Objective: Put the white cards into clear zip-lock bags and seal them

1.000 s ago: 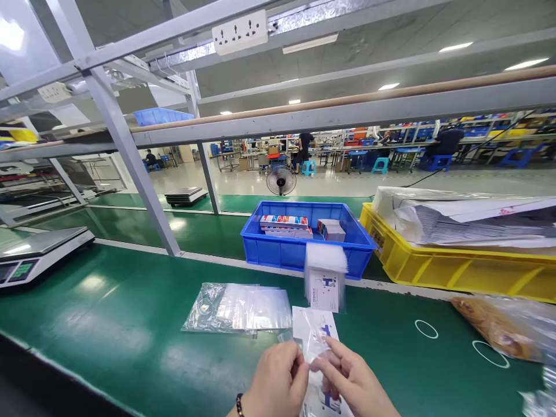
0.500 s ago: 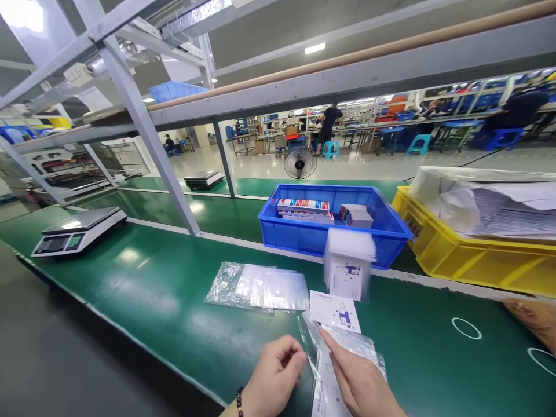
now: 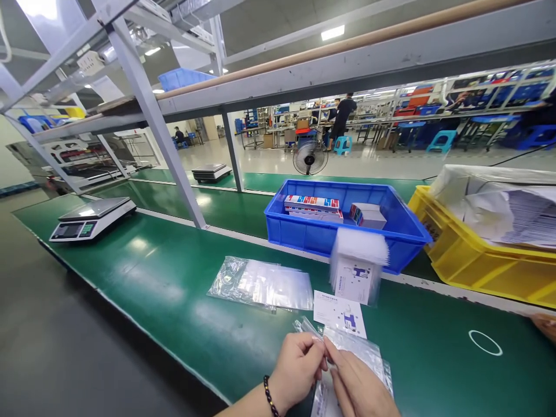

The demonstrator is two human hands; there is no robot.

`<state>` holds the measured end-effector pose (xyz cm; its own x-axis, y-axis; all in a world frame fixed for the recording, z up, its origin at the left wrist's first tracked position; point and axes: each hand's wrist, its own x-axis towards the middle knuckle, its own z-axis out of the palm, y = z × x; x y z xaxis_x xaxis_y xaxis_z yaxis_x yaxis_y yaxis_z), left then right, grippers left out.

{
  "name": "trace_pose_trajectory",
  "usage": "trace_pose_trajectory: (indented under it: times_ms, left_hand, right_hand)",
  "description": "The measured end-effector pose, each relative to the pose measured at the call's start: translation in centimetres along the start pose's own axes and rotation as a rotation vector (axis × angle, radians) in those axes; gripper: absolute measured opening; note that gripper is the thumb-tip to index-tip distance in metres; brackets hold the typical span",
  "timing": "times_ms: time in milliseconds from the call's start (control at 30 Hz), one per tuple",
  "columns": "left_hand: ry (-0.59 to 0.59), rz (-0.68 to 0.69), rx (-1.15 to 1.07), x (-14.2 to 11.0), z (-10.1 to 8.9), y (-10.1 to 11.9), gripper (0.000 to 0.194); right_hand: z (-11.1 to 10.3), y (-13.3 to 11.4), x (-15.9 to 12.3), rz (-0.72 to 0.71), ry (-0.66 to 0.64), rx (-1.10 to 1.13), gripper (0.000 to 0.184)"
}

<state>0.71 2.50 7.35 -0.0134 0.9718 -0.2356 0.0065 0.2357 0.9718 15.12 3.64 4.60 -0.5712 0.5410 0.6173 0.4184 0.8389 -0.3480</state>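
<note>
My left hand (image 3: 300,366), with a beaded bracelet on the wrist, pinches the edge of a clear plastic bag (image 3: 309,328) at the front of the green bench. Beside it my right hand (image 3: 358,379) presses its fingers against the same bag, fingertips close to the left ones. Under the right hand lie more clear bags (image 3: 362,346) with printed sheets partly hidden below. Just beyond, a white printed card (image 3: 340,313) rests flat on the bench. Behind that stands a stack of bagged cards (image 3: 356,278). A pile of clear bags (image 3: 264,284) lies to the left.
A blue bin (image 3: 299,231) holds boxes (image 3: 311,202); right of it a yellow bin (image 3: 490,272) holds papers and plastic. A scale (image 3: 93,220) stands at the left. A shelf beam crosses above, its post (image 3: 174,156) on the bench. Another person's hand (image 3: 545,324) shows at the right edge.
My left hand has moved right and up to meet my right hand, and its fingers now grip the bag's edge. The view has shifted slightly.
</note>
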Motion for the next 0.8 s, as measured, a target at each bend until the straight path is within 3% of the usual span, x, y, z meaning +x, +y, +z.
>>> trace_pose_trajectory:
  times_ms: [167,367,500,567,667,800]
  left_hand:
    - [0.069,0.3,0.265,-0.3,0.0,-0.6,0.027]
    - [0.061,0.587,0.501,-0.4,0.3,-2.3,0.028]
    - [0.156,0.763,0.637,-0.5,1.0,-3.2,0.023]
    - [0.185,0.814,0.645,-0.6,1.4,-3.6,0.021]
    - [0.171,0.727,0.598,-0.7,1.6,-3.4,0.021]
    - [0.144,0.327,0.45,-0.4,0.7,-1.7,0.026]
  right_hand:
    - [-1.5,-0.5,0.9,0.138,-0.031,0.195,0.011]
    - [-1.2,-0.1,0.5,0.178,-0.076,0.123,0.027]
    - [-0.2,0.3,0.0,0.088,0.033,-0.155,0.031]
    - [-0.2,0.4,0.2,0.113,0.115,-0.271,0.033]
    - [-0.7,0.7,0.5,0.151,0.201,-0.317,0.032]
    - [-0.9,0.7,0.1,-0.019,0.235,-0.256,0.016]
